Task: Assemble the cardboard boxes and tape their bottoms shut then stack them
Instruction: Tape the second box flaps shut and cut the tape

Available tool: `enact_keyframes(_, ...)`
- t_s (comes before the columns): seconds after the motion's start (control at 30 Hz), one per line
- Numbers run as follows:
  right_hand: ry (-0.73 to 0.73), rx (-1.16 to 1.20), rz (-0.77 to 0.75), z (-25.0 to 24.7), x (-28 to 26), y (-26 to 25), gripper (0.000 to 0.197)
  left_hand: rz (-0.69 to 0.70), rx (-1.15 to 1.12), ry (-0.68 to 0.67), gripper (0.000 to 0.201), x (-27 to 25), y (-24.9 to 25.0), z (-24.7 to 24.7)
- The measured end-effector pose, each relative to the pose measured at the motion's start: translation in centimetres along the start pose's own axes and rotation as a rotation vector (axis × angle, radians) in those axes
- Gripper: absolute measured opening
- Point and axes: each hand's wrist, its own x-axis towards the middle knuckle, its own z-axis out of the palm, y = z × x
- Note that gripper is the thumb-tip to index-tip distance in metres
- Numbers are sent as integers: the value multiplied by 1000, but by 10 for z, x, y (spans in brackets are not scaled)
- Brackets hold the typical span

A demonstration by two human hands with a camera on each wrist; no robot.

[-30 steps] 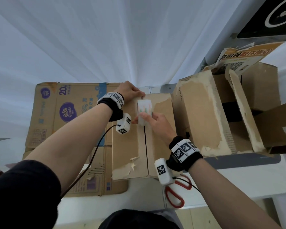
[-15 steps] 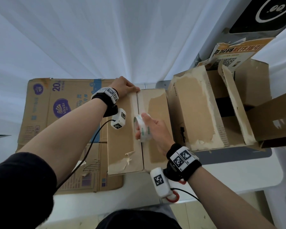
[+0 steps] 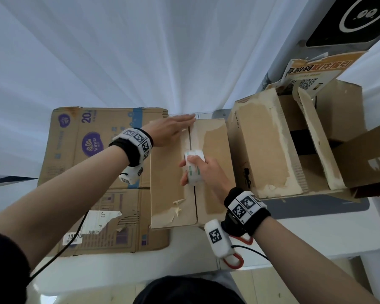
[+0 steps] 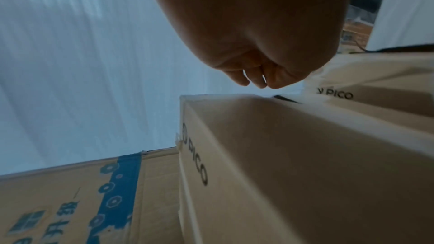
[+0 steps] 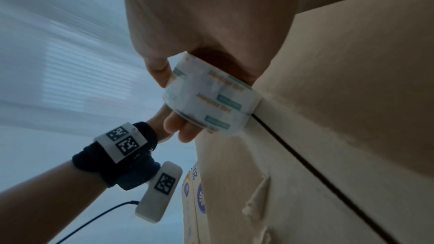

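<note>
Since the earlier frame the left hand (image 3: 170, 130) has flattened out from a curled hold at the far edge of the box (image 3: 169, 183), and the tape roll (image 3: 193, 167) has travelled nearer along the centre seam. Left grip: open, fingers straight, palm lying on the far end of the box top beside the seam. Right hand (image 3: 206, 172) grip: closed around the tape roll, thumb on one side and fingers on the other, the roll touching the box top over the seam (image 5: 305, 160). The box stands on the white table (image 3: 316, 233) with its closed flaps facing up, old torn tape residue visible on them. A flattened printed carton (image 3: 92, 150) lies to its left; a second brown box (image 3: 263, 145) stands just beside it to the right. Red scissor handles (image 3: 235, 261) show under the right wrist
</note>
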Motion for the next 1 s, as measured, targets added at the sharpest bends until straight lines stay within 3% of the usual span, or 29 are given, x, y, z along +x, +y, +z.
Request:
enact_keyframes(0.37,10,-2,-4,-3,-1,2,38,69,186,-153,64,-6,0,20)
enact_keyframes(0.77,27,1,-15,-2,1,9,35,-12,463,-355,69,-1,16,6)
enact_keyframes(1.0,42,-20,-42,-1,-2,12,30,-4,433,-264,66,-12,23,10)
